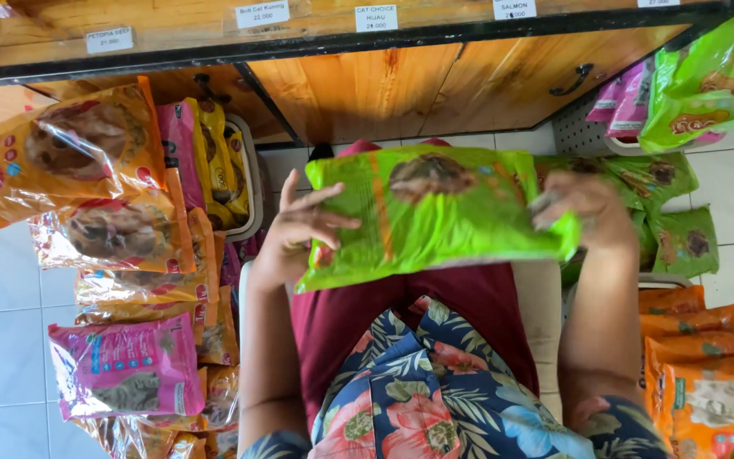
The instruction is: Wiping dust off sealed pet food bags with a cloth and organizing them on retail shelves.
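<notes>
Two hands hold one green bag (435, 212) of pet food flat above my lap, its long side running left to right. My left hand (299, 229) has its fingers spread against the bag's left end, the thumb out of sight behind it. My right hand (584, 208) grips the right end, fingers curled over the edge (this hand is blurred, so I cannot tell exactly how the fingers sit). Below the bag are my dark red trousers (367, 314) and my flowered shirt (435, 391), and I sit on a pale seat (541, 314). Just beyond my right hand lie more green bags (673, 221), and another green bag (711, 76) sits higher up beside pink ones (626, 98). Orange bags (707, 365) are stacked near my right arm. To my left stands a heap of orange bags (87, 153) and a pink bag (125, 365) on the tiled floor (2, 297). Ahead is a wooden cabinet (401, 85) with white price labels (375, 17) along its shelf edge.
</notes>
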